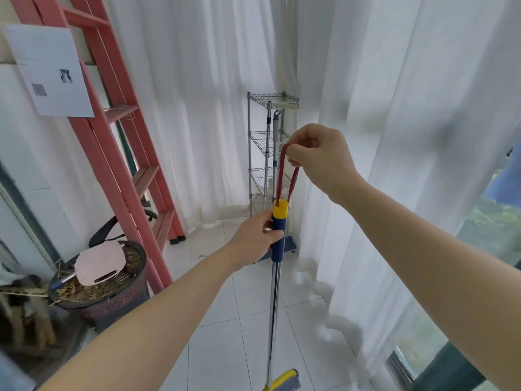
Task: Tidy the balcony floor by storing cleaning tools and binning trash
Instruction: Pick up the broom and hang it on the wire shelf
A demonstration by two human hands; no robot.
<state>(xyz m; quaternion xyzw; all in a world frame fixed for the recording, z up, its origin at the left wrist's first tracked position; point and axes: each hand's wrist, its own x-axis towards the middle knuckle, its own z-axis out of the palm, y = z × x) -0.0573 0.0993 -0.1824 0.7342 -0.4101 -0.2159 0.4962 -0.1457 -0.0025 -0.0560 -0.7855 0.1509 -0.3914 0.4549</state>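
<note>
Overhead and all around, long white sheer curtains (203, 80) hang to the white tiled floor (239, 320), wrapping the corner of the balcony and pooling a little at the right. Leaning at the left is a tall salmon-pink stepladder (118, 136), its feet planted on the tiles, with a white sheet of paper bearing two small dark printed squares (48, 71) in front of its upper part. Back in the corner stands a silver wire shelving rack with several tiers (266, 153), and two grey tool handles (275, 128) stand upright against it. At lower left sits a dark round planter filled with dry straw and leaves (112, 294), a pale pink flat scoop-shaped piece (100, 262) lying across its top. Centre frame, a broom with a shiny chrome pole, blue grip and yellow end cap (273, 306) stands nearly upright, its yellow-and-grey bristle head resting on the tiles at the bottom edge. Just below the yellow cap, the left hand (255, 238) is wrapped around the blue grip, fingers curled closed. Above it, the right hand (318, 156) pinches the top of a red hanging loop of cord (282, 176) that rises from the cap, pulling it taut and upward.
</note>
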